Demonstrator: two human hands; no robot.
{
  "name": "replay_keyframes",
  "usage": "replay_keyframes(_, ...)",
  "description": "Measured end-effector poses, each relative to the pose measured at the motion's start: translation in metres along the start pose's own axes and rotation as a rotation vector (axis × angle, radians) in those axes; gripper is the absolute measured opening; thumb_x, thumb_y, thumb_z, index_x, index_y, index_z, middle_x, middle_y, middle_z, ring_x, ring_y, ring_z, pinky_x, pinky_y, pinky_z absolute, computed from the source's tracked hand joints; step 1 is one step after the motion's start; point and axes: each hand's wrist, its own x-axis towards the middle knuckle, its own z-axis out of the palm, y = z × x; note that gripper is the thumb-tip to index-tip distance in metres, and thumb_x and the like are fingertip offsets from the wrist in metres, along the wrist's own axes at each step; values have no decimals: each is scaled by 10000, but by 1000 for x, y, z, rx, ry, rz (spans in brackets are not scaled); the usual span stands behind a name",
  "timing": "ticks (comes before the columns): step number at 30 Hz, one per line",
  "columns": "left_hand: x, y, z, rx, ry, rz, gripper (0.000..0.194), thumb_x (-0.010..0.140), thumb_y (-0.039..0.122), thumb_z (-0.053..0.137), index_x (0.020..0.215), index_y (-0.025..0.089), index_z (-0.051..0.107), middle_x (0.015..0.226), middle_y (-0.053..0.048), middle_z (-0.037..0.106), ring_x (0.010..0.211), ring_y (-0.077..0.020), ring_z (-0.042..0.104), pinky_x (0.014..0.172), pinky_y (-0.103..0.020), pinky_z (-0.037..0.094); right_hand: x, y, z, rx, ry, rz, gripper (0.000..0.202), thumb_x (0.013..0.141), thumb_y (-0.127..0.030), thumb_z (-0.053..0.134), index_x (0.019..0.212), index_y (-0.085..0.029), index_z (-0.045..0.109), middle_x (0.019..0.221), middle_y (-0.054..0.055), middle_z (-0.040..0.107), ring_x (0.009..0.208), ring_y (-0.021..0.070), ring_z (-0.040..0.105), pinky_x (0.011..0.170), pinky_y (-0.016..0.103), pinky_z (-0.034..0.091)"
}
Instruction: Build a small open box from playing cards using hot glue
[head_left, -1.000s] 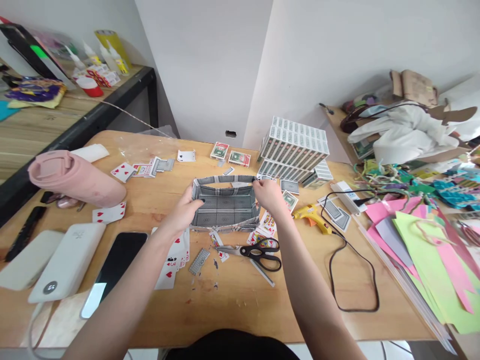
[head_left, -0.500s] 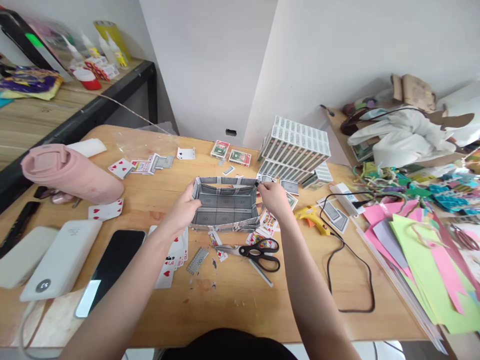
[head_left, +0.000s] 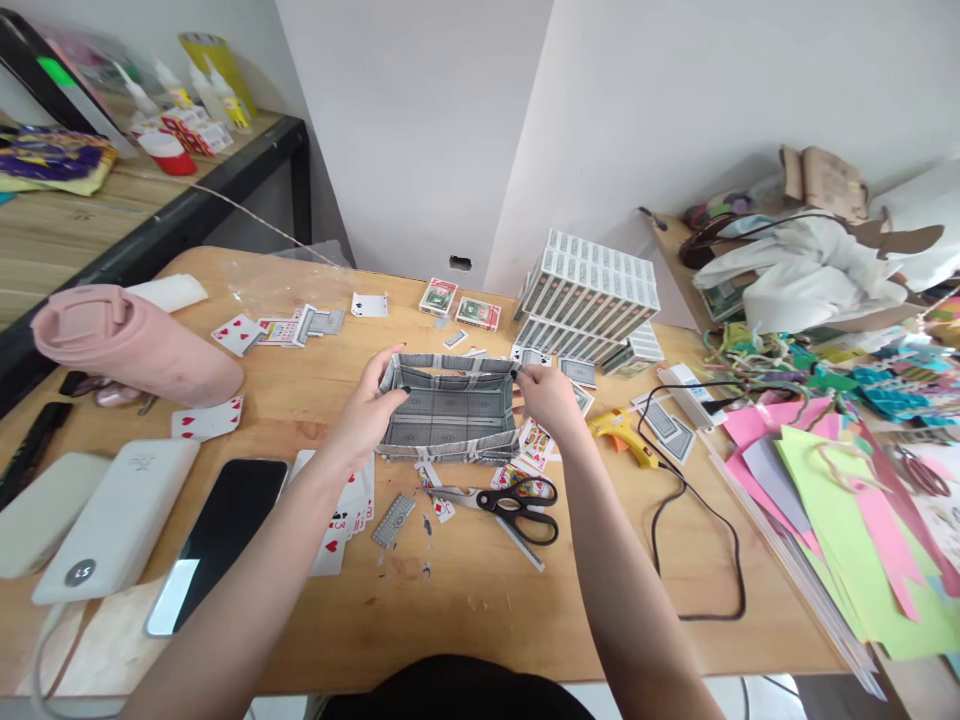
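An open box made of grey-backed playing cards (head_left: 450, 440) is held up over the middle of the table, its inside facing me. My left hand (head_left: 367, 418) grips its left end, thumb over the rim. At the upper right corner my right hand (head_left: 546, 392) pinches the box's edge between thumb and fingers. Below the box lie black-handled scissors (head_left: 517, 503), with a cut piece of card (head_left: 394, 521) and small scraps beside them. Face cards (head_left: 534, 447) lie partly under the box near my right hand. Fanned heart cards (head_left: 330, 545) are partly covered by my left forearm.
A yellow glue gun (head_left: 624, 436) with a black cord lies at right. Stacked card packs (head_left: 592, 285) stand behind it. At left are a pink tumbler (head_left: 142, 345), a white power bank (head_left: 116, 520) and a phone (head_left: 217, 545). Coloured paper (head_left: 847, 530) covers the right edge.
My left hand has shifted up along the box's left end, its thumb now reaching further over the rim. The right hand keeps its hold, and the box has barely moved.
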Motion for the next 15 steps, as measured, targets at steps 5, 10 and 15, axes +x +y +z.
replay_keyframes(5,0,4,-1,301,103,148,554,784,181,499,1331,242,438,1352,-60,502,1267,-242,447,1092,-417,331,-2,1,-1,52,-24,23,226,779,-269,466,588,-200,564,652,19,604,625,175,627,476,245,492)
replay_keyframes(10,-24,34,9,748,198,543,371,849,211,472,1209,244,556,1343,-64,508,1322,-261,383,1102,-437,301,-5,1,-1,79,-24,28,222,769,-277,475,571,-200,539,630,14,586,564,162,601,464,249,493)
replay_keyframes(15,-61,44,54,952,-146,592,308,824,464,564,1000,216,613,889,-113,678,883,-277,622,747,-386,459,-2,5,1,59,-14,22,204,774,-259,470,588,-204,536,602,11,573,535,160,584,458,239,469)
